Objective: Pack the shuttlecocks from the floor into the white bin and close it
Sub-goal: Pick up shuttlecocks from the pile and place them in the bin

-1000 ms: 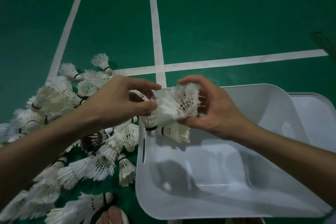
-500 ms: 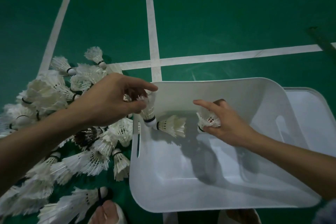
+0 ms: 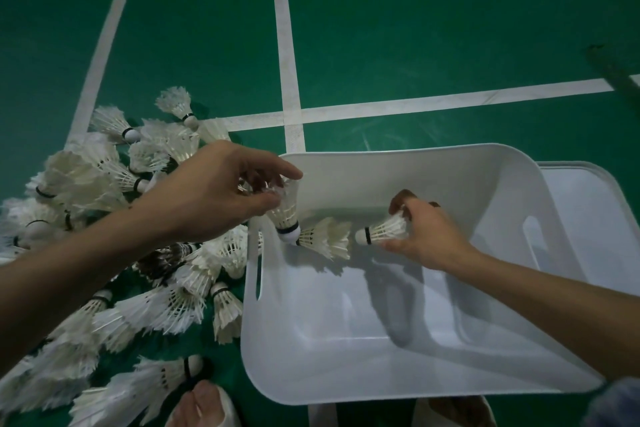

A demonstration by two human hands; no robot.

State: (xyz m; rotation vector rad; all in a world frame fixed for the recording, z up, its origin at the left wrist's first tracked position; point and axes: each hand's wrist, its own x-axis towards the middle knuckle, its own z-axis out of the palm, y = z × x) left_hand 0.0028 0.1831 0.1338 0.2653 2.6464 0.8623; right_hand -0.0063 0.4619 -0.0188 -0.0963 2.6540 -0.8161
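Note:
The white bin (image 3: 381, 388) stands on the green floor at the lower right. My left hand (image 3: 214, 191) is at the bin's far left corner and pinches the feathers of a shuttlecock (image 3: 285, 215) that hangs cork down just inside the rim. Another shuttlecock (image 3: 325, 239) lies on the bin's bottom beside it. Inside the bin my right hand (image 3: 426, 236) holds a third shuttlecock (image 3: 384, 230) by its feathers, cork pointing left. A heap of several white shuttlecocks (image 3: 114, 253) lies on the floor left of the bin.
The bin's white lid (image 3: 602, 218) lies on the floor to the right of the bin. White court lines (image 3: 287, 80) cross beyond it. My feet (image 3: 204, 406) show at the bottom edge, and a dark object (image 3: 616, 76) lies at the far right.
Both hands held a clump of shuttlecocks over the bin's left rim. My right hand then took one down into the bin, while my left hand stayed at the corner with another.

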